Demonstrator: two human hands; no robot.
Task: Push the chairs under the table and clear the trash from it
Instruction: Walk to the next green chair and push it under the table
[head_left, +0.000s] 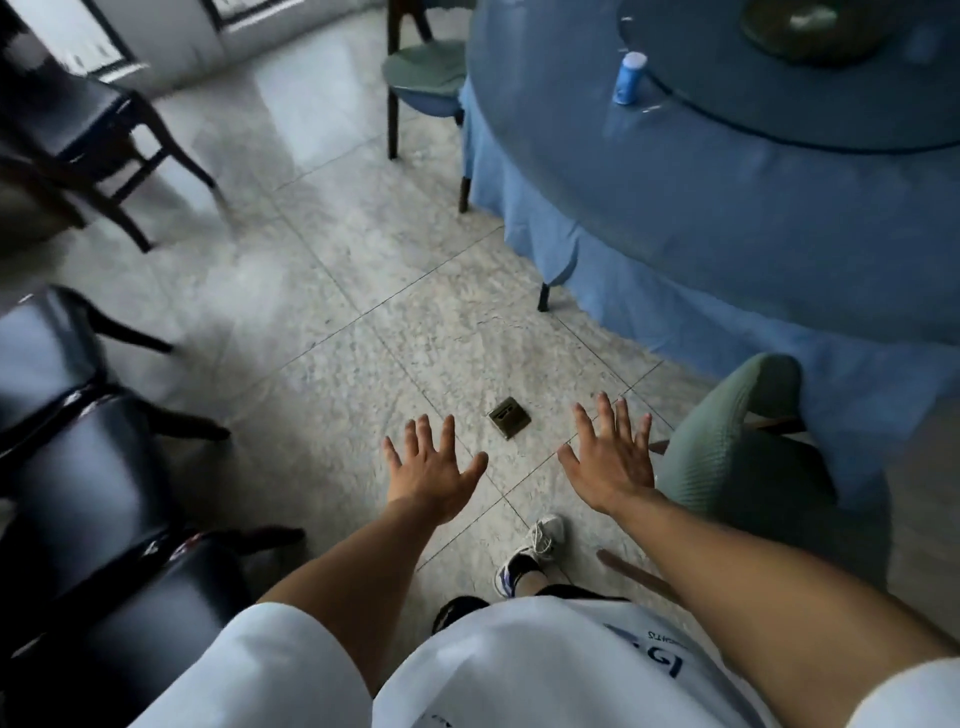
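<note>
A round table (727, 218) with a blue cloth and a glass turntable (779, 93) fills the upper right. A blue cylinder container (628, 78) stands on it beside the turntable. A green padded chair (727, 447) stands at the table's near edge, just right of my right hand (613, 457). Another green chair (426, 73) sits at the table's far left side. My left hand (431, 467) and my right hand are both stretched out over the floor, fingers spread, holding nothing.
Several dark padded chairs (78, 457) line the left edge, and another dark chair (88, 135) stands at the upper left. A small brass floor socket (509, 417) lies in the tiled floor between my hands. My shoe (530, 556) is below it.
</note>
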